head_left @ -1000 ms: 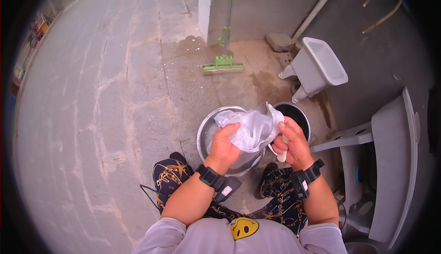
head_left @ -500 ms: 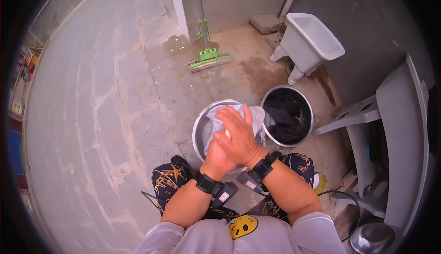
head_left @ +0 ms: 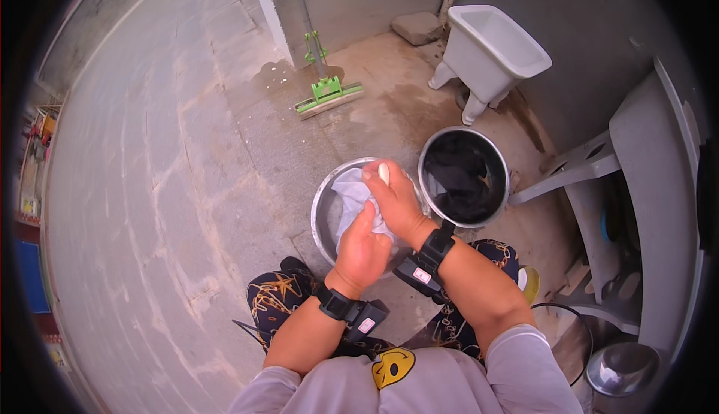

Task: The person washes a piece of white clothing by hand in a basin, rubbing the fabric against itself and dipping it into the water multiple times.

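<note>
White cloth [head_left: 350, 198] under both hands, over basin [head_left: 320, 212]

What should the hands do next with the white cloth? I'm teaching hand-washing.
Probably keep rubbing: the right hand presses a pale bar onto the white cloth, which the left hand pins over the metal basin.

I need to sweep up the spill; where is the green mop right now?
In the head view the green mop leans against the wall, upper centre, left of the white sink.
</note>
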`<state>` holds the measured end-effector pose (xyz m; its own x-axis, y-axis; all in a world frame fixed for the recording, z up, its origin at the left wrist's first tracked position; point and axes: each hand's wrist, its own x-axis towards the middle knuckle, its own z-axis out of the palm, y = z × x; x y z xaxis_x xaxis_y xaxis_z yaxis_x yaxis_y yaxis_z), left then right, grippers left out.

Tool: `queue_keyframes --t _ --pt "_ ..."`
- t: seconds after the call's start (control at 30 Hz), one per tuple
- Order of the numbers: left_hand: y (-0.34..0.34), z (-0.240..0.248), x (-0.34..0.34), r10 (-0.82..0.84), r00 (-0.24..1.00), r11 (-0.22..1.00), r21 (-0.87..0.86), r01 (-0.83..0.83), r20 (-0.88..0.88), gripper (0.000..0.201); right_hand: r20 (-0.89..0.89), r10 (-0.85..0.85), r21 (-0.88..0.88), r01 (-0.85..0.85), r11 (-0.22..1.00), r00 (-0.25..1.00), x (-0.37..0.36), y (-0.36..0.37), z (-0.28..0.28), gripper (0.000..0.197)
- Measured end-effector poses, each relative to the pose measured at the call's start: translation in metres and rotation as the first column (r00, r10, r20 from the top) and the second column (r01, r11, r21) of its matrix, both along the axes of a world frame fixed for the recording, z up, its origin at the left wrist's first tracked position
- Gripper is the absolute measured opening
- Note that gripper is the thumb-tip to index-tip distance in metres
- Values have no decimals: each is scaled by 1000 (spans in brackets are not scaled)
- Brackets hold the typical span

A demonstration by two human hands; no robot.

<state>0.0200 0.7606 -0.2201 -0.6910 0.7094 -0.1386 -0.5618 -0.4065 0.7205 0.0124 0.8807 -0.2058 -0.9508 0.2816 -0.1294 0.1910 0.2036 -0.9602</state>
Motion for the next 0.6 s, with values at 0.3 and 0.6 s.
queue_keyframes --t 0.3,0.6 --pt "5 7 -1 -32 953 973 227 -40 301 45 -334 202 548 15 836 921 -4 -7 -9 43" --pt "-9 0 -11 74 923 900 373 -225 377 49 -287 283 406 -151 901 915 10 -41 -2 51"
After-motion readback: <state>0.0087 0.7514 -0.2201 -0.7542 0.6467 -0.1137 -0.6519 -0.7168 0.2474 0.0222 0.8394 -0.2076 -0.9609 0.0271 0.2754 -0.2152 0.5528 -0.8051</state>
